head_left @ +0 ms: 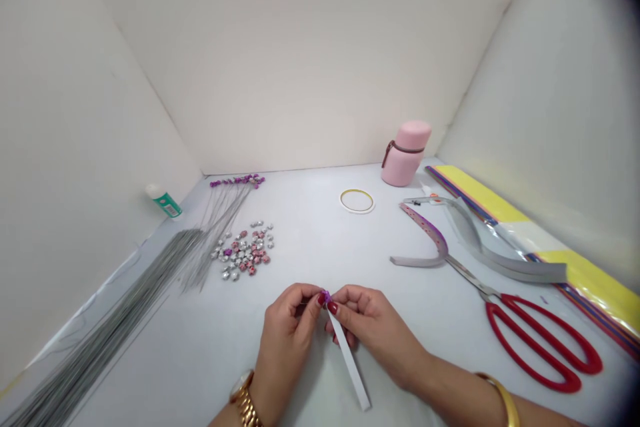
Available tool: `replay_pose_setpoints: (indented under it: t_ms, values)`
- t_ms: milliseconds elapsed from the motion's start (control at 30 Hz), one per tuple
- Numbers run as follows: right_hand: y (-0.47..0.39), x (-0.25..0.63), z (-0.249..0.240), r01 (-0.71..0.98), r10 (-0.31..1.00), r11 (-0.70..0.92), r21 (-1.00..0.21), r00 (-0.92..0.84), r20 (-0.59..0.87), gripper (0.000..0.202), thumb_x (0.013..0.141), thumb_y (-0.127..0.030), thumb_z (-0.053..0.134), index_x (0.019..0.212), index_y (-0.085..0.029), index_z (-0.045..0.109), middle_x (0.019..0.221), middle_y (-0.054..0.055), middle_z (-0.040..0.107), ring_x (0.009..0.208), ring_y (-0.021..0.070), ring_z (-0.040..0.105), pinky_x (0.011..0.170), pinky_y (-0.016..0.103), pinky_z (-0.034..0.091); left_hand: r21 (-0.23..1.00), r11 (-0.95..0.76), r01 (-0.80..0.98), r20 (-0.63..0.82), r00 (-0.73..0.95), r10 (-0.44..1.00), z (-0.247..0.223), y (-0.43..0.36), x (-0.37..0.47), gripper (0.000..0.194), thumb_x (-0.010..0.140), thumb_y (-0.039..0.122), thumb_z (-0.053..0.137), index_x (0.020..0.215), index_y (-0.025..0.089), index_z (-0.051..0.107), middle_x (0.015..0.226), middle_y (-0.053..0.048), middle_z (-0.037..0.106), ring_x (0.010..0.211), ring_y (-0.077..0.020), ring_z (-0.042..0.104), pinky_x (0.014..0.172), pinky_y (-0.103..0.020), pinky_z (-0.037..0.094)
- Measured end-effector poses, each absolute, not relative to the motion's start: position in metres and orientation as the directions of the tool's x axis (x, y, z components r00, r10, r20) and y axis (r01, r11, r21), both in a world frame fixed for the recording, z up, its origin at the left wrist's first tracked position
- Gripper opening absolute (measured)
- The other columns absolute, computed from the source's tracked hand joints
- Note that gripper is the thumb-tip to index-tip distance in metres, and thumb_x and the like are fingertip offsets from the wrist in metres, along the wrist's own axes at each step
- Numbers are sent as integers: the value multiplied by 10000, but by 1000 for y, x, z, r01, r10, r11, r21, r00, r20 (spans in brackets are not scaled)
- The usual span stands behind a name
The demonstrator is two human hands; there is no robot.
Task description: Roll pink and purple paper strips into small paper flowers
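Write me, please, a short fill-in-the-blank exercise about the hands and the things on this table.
1. The left hand and right hand pinch the top of a pale strip, where the colour showing between the fingertips is ____.
2. The large scissors have handles coloured ____.
3. In the picture, the tape ring lies to the ____ of the pink flask.
4. The label on the glue stick is mostly ____.

Missing words: purple; red; left; green.
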State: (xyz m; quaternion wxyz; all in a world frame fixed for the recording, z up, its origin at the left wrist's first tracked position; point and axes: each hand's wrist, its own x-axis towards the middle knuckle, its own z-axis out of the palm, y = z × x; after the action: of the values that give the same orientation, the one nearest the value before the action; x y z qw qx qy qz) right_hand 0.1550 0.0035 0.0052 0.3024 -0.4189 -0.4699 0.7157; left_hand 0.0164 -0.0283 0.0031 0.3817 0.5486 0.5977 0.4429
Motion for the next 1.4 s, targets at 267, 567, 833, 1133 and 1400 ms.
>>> replay_pose_setpoints:
  t_ms: [267,567,833,1133,1400]
  values:
    - [4,155,6,-27,833,-366,-930,-454,-315,260,746,-393,562,682,-142,556,514,-20,565,416,65,424,427,186,296,787,-258,561,296,23,955,9,-30,15,131,814,170,476,828,178,606,756,-30,643,705,-138,588,663,-236,457]
    - [6,156,11,-75,839,-348,-935,-471,-274,233,739,-360,573,726,-128,601,490,-33,529,441,71,447,452,189,327,673,-403,620,458,77,885,0,-30,13,167,805,110,482,892,174,610,851,-61,641,806,-161,584,734,-280,474]
    - [7,156,8,-112,841,-367,-924,-464,-278,280,728,-401,588,781,-128,621,510,-20,546,456,77,456,464,201,343,810,-297,506,316,51,947,3,-28,14,186,805,134,484,908,179,632,923,-66,611,865,-158,568,773,-269,459]
    - [7,156,7,-84,830,-348,-934,-492,-265,256,734,-389,593,750,-137,635,528,-24,554,459,68,436,460,189,329,960,-111,255,118,-13,993,4,-21,11,143,793,225,526,858,176,643,777,-33,585,704,-135,580,633,-228,463]
    - [6,157,5,-133,822,-384,-914,-501,-272,251,740,-379,593,763,-131,622,599,6,618,512,81,499,496,192,350,993,-62,104,66,-39,997,3,-24,15,91,779,218,541,781,157,609,722,-16,557,595,-121,576,570,-241,472]
